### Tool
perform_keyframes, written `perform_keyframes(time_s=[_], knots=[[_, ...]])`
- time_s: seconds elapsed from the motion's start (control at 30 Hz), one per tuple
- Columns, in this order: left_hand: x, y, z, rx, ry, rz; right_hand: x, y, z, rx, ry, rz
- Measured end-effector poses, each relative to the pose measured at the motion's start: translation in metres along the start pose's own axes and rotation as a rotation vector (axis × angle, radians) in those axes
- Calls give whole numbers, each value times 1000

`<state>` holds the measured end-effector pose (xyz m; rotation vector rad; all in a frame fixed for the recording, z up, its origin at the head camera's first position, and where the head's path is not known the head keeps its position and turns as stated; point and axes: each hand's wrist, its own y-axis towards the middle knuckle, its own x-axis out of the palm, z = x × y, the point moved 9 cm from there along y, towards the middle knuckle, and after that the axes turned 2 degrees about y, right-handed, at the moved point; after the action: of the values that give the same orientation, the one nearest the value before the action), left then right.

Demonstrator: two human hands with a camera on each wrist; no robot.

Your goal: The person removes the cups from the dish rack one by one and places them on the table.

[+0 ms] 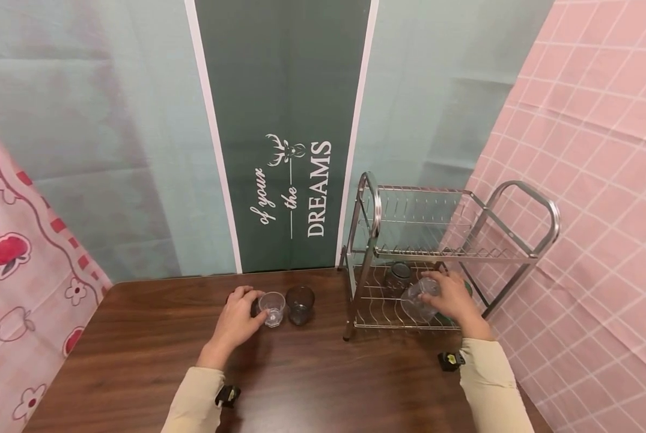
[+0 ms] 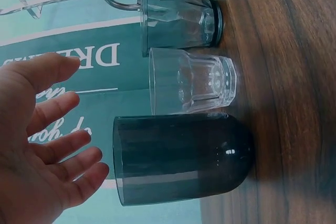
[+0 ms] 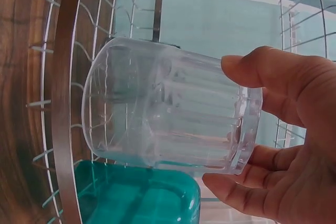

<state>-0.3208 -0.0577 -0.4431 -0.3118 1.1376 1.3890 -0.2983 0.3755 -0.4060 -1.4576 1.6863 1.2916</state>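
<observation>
The brown wood-grain table [image 1: 312, 385] carries an upright dark round-bottomed tumbler [image 2: 181, 158], a clear faceted glass [image 2: 191, 83] and a smoky faceted glass [image 2: 178, 22] in a row, plus a two-tier metal dish rack [image 1: 377, 210], whose lower wire shelf [image 1: 387, 326] bears a dark glass [image 1: 398, 275] and a green container [image 3: 139, 195].

Head view: your left hand [image 1: 237, 322] hides most of round-bottomed dark tumbler [image 2: 184, 158]; your right hand [image 1: 452, 300] covers most of green container [image 3: 139, 195], itself cropped by bottom edge in right wrist view. Your sleeves [image 1: 195, 400] run off bottom. Yellow mark [image 1: 452, 359] near your right wrist: too small to make out.
</observation>
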Motion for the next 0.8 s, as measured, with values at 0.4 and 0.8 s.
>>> perform_keyframes(time_s=[0.4,0.8], knots=[[10,-11,29,64,-56,44,3,-6,-27,-25,32,17],[23,-24,50,137,-96,80,5,-18,-51,-22,45,19]])
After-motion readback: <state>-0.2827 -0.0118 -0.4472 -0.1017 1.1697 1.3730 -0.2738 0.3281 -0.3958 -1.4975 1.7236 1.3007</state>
